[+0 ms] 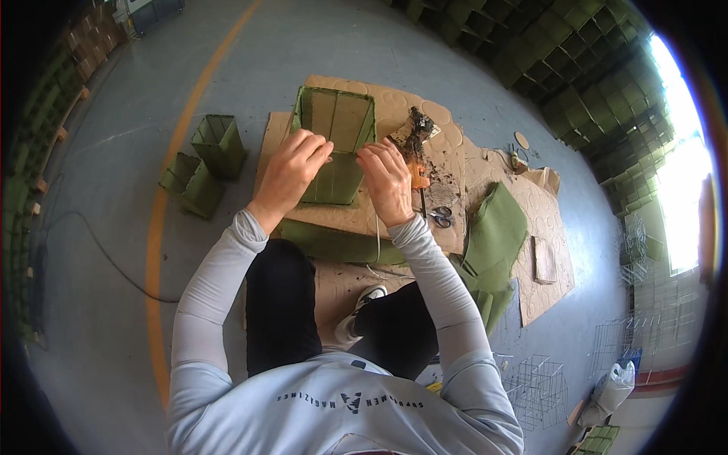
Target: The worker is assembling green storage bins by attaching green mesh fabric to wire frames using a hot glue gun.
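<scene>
An open-topped green fabric box [327, 186], with thin edges along its rim, stands on the cardboard-covered work surface [292, 125] in front of me. My left hand [296, 167] is closed in a pinch at the left part of the box's near rim. At the right part of the same rim, my right hand [385, 178] pinches with bent fingers. The fingertips hide the exact spots they grip. Just right of my right hand lies an orange tool [418, 175], near a dark, crusted lump [417, 133]. Scissors [440, 218] with dark handles rest below it.
Green fabric sheets [497, 235] hang at the right, over more cardboard [546, 265]. Two green boxes [218, 148] stand on the floor at left by a yellow line [157, 227]. A white cord [378, 241] hangs below my right hand. Wire frames [537, 385] lie lower right.
</scene>
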Action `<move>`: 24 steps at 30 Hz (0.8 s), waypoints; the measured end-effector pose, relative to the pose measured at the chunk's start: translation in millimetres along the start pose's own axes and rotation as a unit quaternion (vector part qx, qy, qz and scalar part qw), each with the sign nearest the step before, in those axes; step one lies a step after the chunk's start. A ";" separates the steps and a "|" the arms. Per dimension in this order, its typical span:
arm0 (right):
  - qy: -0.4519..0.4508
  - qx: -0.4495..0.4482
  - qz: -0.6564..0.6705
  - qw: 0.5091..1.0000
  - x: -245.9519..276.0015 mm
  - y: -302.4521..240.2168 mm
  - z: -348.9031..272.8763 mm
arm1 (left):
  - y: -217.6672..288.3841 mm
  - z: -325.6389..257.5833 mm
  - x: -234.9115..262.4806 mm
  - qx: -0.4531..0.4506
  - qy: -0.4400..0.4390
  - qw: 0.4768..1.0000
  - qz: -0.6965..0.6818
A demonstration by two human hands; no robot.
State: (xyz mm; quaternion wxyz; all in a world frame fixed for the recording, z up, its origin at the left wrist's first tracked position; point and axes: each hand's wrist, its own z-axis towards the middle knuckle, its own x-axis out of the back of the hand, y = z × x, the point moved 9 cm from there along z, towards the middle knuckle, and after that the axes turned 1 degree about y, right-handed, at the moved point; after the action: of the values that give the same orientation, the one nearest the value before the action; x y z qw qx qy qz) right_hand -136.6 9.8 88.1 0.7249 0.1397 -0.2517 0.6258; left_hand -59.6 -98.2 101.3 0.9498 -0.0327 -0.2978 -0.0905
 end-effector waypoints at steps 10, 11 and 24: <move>-0.195 0.067 0.078 0.975 -13.0 49.5 39.1 | -18.5 25.2 -56.4 0.065 -0.091 0.986 -0.124; -0.268 0.071 0.035 0.960 -21.6 52.9 44.4 | -25.9 27.5 -58.7 0.066 -0.093 0.986 -0.121; -0.046 -0.057 0.136 0.988 -26.0 11.2 5.3 | -3.2 -40.9 32.1 -0.046 0.039 0.997 -0.057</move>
State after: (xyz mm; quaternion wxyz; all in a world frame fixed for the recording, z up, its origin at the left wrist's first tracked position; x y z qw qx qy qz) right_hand -150.9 -12.7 77.3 0.6275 0.0917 -0.3366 0.6961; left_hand -11.5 -110.9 86.1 0.9514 -0.0556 -0.2578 -0.1590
